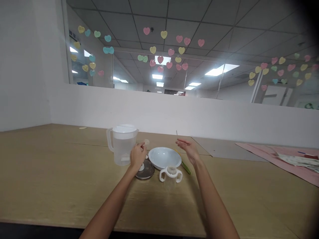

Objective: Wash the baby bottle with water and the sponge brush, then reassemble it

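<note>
My left hand (138, 156) is closed, its fingertips pinching a small round pale disc (146, 142) with a textured face. Under this hand lies a dark round pot lid (146, 172) with a white knob, partly covered by the hand. My right hand (188, 151) is raised right of the white bowl (164, 159), fingers stretched out to the left. A thin dark stick (176, 132) shows just above its fingertips; whether they touch cannot be told. In front of the bowl stands a clear baby bottle (170, 182) with white handles and an uncovered top.
A translucent lidded pitcher (122, 146) stands left of my left hand. Beside the bowl lies a slim green utensil (186, 167). Grey sheet (219, 151) and pink sheet (264, 152) lie at the right, the pink one bearing a plastic packet (296, 160). A white wall (159, 113) rises behind.
</note>
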Tool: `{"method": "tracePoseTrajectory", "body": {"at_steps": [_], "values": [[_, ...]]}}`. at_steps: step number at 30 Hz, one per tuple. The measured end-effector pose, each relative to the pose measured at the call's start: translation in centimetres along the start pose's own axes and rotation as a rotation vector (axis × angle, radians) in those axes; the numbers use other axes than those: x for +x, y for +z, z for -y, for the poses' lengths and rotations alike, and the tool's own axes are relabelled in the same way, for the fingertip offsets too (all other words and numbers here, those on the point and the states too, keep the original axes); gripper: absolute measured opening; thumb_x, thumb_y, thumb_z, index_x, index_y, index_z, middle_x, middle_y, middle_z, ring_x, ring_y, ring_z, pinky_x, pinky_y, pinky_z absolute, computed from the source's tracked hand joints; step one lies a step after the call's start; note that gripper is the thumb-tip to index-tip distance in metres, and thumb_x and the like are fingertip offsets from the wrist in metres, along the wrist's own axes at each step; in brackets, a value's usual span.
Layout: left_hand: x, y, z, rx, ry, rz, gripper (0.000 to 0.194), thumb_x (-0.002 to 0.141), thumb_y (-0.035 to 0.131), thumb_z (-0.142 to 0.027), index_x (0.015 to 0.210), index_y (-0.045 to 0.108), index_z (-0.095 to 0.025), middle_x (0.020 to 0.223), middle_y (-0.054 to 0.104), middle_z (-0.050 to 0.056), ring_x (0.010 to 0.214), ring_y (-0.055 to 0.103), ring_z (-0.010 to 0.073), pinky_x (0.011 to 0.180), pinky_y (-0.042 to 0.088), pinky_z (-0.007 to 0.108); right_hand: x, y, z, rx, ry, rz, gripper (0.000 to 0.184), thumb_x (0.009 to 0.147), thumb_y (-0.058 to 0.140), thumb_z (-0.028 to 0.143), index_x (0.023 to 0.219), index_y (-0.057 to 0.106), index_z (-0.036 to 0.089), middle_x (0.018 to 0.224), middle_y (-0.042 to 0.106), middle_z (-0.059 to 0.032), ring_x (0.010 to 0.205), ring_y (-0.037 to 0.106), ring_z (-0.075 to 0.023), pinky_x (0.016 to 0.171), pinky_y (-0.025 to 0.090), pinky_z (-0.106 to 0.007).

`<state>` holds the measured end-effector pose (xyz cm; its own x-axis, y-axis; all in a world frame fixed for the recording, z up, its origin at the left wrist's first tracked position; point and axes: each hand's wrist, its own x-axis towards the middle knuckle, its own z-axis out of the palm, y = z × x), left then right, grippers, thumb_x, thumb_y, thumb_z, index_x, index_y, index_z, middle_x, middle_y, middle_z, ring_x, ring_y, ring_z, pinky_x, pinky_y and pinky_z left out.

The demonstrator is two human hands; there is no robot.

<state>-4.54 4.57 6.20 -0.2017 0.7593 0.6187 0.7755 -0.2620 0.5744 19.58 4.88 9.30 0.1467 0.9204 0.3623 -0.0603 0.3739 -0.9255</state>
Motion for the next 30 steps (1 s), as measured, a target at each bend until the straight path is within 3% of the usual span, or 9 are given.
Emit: {"method": "tracePoseTrajectory", "body": {"at_steps": [3,6,10,16,21,25,30], "values": [[0.3,0.6,-0.6,-0.204,0.005,-0.048,0.035,0.078,0.040,-0.024,0.107,0.057,-0.015,0.089,0.064,0.008,0.074,0.061,0.0149,0.070,0.046,0.025,0.7,-0.2,-2.2,0.326,0.050,-0.081,0.023,0.059,0.069,0.021,0.081,0.063,0.018,0.082,0.067,-0.0007,0.062,0.057,-0.0072,0.059,0.046,-0.018],[0.2,1.8,-1.2,-0.448,-0.080,0.008,0.036,0.079,0.041,-0.024,0.111,0.055,-0.015,0.071,0.064,0.003,0.051,0.058,0.0096,0.053,0.047,0.022,1.2,-0.6,-4.1,0.564,0.062,-0.116,0.021,0.058,0.069,0.016,0.076,0.059,0.019,0.079,0.066,0.0015,0.058,0.056,-0.0061,0.055,0.047,-0.016],[-0.1,3.7,-1.6,-0.789,-0.174,0.031,0.034,0.077,0.049,-0.027,0.107,0.056,-0.013,0.064,0.061,0.002,0.050,0.059,0.0085,0.048,0.047,0.018,1.4,-0.7,-5.5,0.637,0.005,-0.173,0.023,0.058,0.070,0.016,0.074,0.054,0.020,0.077,0.066,0.0011,0.058,0.057,-0.0064,0.055,0.049,-0.016],[-0.2,4.9,-2.3,-0.951,-0.205,0.090,0.030,0.075,0.052,-0.024,0.101,0.059,-0.010,0.073,0.064,0.006,0.058,0.061,0.0096,0.056,0.051,0.020,1.1,-0.3,-5.1,0.708,0.036,-0.144,0.018,0.063,0.064,0.012,0.079,0.061,0.019,0.084,0.066,0.0001,0.060,0.057,-0.0055,0.060,0.050,-0.015],[-0.5,5.4,-2.8,-0.935,-0.160,0.151,0.026,0.076,0.046,-0.029,0.089,0.061,-0.012,0.086,0.063,0.008,0.064,0.060,0.0100,0.059,0.051,0.022,0.5,0.0,-4.5,0.727,0.066,-0.097,0.021,0.064,0.058,0.010,0.081,0.062,0.021,0.098,0.063,0.0005,0.068,0.060,-0.0071,0.066,0.051,-0.019],[-1.2,5.8,-1.9,-0.847,-0.096,0.136,0.018,0.072,0.053,-0.027,0.080,0.062,-0.014,0.083,0.061,0.006,0.072,0.058,0.0140,0.066,0.049,0.026,0.0,0.4,-4.2,0.689,0.021,-0.049,0.026,0.062,0.062,0.011,0.085,0.062,0.024,0.106,0.061,0.0023,0.071,0.060,-0.0074,0.068,0.051,-0.020],[-2.1,5.1,-1.7,-0.508,0.186,0.107,0.018,0.078,0.049,-0.027,0.083,0.062,-0.017,0.087,0.057,0.005,0.087,0.053,0.0170,0.083,0.041,0.032,-0.2,0.9,-3.8,0.625,0.024,-0.021,0.019,0.066,0.066,0.028,0.082,0.062,0.021,0.092,0.065,-0.0006,0.059,0.059,-0.0075,0.058,0.050,-0.020]]}}
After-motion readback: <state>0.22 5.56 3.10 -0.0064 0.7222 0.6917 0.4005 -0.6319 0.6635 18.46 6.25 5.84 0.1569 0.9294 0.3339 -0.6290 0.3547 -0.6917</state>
